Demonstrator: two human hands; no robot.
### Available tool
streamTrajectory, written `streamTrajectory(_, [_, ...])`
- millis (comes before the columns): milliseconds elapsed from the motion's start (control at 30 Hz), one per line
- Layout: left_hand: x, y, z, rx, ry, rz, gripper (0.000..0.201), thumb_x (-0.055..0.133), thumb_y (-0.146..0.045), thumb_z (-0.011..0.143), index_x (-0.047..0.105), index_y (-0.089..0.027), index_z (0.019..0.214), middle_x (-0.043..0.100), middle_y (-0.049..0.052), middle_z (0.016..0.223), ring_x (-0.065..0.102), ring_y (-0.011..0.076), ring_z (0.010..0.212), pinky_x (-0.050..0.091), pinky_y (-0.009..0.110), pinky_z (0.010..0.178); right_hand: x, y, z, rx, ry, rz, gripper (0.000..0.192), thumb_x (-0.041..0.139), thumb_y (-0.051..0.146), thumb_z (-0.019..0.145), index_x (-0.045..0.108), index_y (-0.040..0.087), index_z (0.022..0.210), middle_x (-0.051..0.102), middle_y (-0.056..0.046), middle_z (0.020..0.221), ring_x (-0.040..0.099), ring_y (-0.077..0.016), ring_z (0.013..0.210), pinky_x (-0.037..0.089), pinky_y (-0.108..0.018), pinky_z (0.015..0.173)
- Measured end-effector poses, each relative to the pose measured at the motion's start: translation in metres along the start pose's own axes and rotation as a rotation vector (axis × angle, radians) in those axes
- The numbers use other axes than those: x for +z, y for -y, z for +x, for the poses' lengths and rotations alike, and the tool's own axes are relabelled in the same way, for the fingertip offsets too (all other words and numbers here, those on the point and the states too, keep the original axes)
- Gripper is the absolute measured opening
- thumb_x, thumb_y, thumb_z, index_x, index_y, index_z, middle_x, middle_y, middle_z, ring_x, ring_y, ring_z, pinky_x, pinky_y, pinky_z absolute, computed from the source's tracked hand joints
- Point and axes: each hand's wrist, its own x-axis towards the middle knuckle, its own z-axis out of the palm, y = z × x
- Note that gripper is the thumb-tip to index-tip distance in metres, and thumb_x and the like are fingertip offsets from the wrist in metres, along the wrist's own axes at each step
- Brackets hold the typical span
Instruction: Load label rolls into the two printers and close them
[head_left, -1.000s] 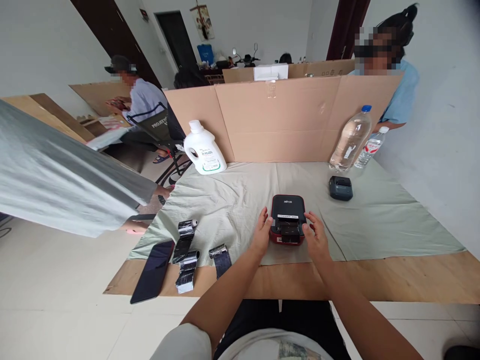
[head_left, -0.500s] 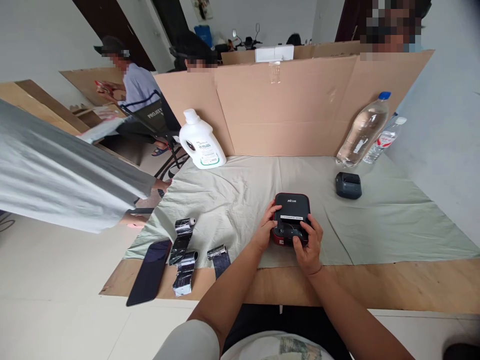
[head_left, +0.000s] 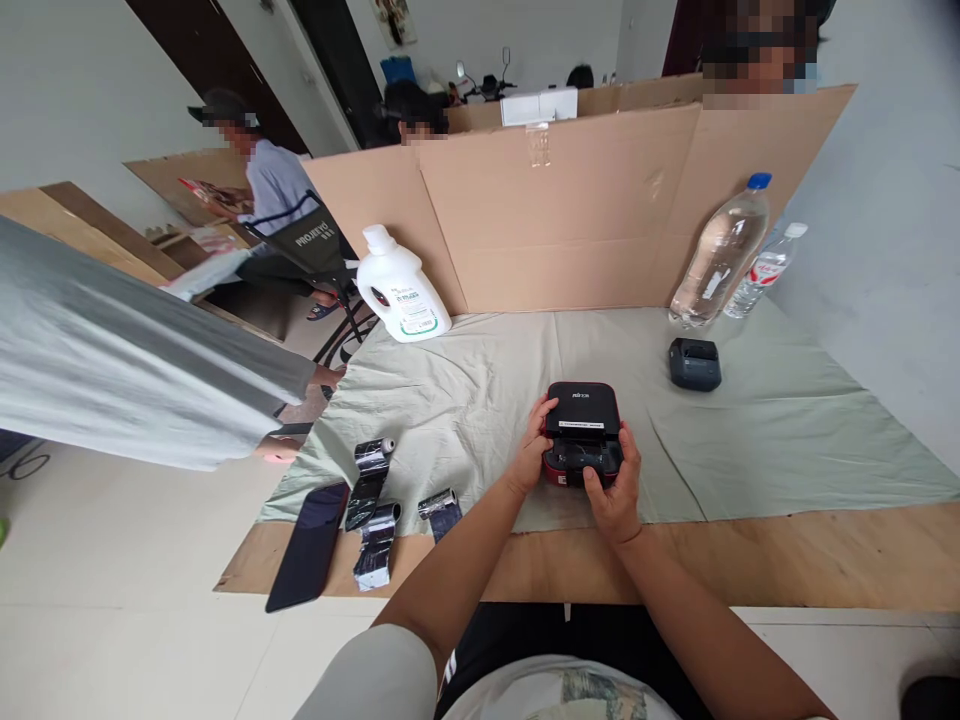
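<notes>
A small black and red label printer (head_left: pixel 582 420) sits on the pale green cloth (head_left: pixel 750 440) near the table's front edge. My left hand (head_left: pixel 531 452) grips its left side, fingers curled over the top. My right hand (head_left: pixel 613 492) holds its front right corner, with the thumb pressed on the front opening. Both hands are closed around the printer, which rests on the cloth.
Several black ribbon rolls (head_left: pixel 373 500) and a dark phone (head_left: pixel 307 544) lie at the front left. A white jug (head_left: pixel 397 288), two water bottles (head_left: pixel 718 256), a second small printer (head_left: pixel 694 363) and a cardboard screen (head_left: pixel 570 210) stand behind. Another person's grey sleeve (head_left: pixel 127 370) reaches in from the left.
My hands went from resting open at the printer's sides to gripping it. The right hand slid round to its front, thumb on the opening.
</notes>
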Motion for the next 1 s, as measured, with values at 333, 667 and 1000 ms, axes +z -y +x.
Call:
streamTrajectory(333, [-0.002,-0.027,0.013,-0.124,-0.162,0.247,0.044,0.050,-0.025,0.083,0.054,-0.022,0.127,0.054,0.008,0.134,0.050,0.0224,0.124,0.040,0.040,0.103,-0.001,-0.011,0.003,0.017,0.007,0.243,0.064,0.043,0.052,0.089,0.031,0.019,0.143,0.040,-0.015,0.142,0.040,-0.0293,0.131,0.033,-0.053,0.109])
streamTrajectory(667, [0.039,-0.072,0.055,-0.036,0.479,1.381,0.030,0.054,-0.022,0.084,0.067,-0.022,0.111,0.070,0.006,0.113,0.060,0.0248,0.109,0.036,0.043,0.102,0.004,-0.026,0.005,0.097,-0.093,0.291,0.044,0.037,0.043,0.094,0.045,0.019,0.130,0.049,-0.014,0.131,0.048,-0.0254,0.122,0.044,-0.046,0.096])
streamTrajectory(1000, [0.064,-0.072,0.075,-0.225,0.697,1.654,0.027,0.066,-0.027,0.075,0.071,-0.014,0.099,0.071,0.016,0.104,0.060,0.0342,0.107,0.030,0.049,0.101,0.007,-0.031,0.007,0.119,-0.136,0.267,0.037,0.035,0.038,0.095,0.046,0.018,0.125,0.052,-0.014,0.126,0.048,-0.0230,0.120,0.041,-0.048,0.100])
